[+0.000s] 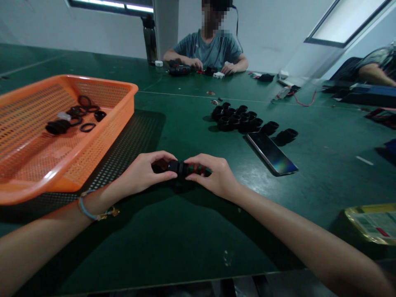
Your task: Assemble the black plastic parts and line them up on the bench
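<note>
Between my two hands, just above the green table point(192, 247), is a black ribbed plastic fitting point(178, 168). My left hand point(151, 171) pinches its left end between thumb and fingers. On its right end, the thumb and fingertips of my right hand point(213, 171) are closed. The fitting lies roughly level, and my fingertips cover parts of it. A group of similar black fittings point(238, 117) stands beyond my right hand. An orange basket point(105, 144) at the left contains black rings point(87, 127) and a black threaded piece point(58, 126).
A smartphone point(272, 153) lies right of centre, by the black fittings. At the right edge is a yellow-rimmed package point(373, 222). Across the table a person point(207, 49) handles small parts near a dark bottle point(150, 41). Another person's arm point(375, 74) shows at far right.
</note>
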A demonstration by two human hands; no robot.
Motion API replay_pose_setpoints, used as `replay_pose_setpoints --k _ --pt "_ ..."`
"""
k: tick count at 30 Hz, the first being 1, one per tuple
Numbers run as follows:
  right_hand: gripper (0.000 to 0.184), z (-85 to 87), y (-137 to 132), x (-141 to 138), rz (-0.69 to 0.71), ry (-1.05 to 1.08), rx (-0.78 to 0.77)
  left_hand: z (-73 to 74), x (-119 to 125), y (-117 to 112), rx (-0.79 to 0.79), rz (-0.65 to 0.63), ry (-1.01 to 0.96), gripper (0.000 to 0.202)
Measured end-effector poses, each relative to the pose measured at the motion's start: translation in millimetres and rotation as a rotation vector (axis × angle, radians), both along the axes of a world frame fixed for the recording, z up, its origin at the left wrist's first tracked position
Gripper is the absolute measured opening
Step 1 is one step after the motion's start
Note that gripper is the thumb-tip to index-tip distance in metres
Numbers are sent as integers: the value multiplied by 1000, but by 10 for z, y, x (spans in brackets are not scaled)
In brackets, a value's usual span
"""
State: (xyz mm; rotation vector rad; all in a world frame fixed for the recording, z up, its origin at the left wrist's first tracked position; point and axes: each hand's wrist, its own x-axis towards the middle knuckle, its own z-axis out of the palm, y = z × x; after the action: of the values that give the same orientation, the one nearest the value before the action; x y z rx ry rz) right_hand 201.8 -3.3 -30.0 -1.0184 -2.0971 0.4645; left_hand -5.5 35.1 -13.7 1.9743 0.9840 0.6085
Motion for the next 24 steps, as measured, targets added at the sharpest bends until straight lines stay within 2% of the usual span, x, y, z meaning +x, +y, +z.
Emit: replay_pose_setpoints --k 15,20,24 --pt "21 11 -2 1 -2 -6 -39 -8 -12 3 4 -9 -3 34" --pt "21 14 1 2 0 -5 -48 -28 -14 -1 34 -13 -59 47" --pt "22 15 4 -2 -14 -9 -57 -15 -10 -5 93 -42 -9 37"
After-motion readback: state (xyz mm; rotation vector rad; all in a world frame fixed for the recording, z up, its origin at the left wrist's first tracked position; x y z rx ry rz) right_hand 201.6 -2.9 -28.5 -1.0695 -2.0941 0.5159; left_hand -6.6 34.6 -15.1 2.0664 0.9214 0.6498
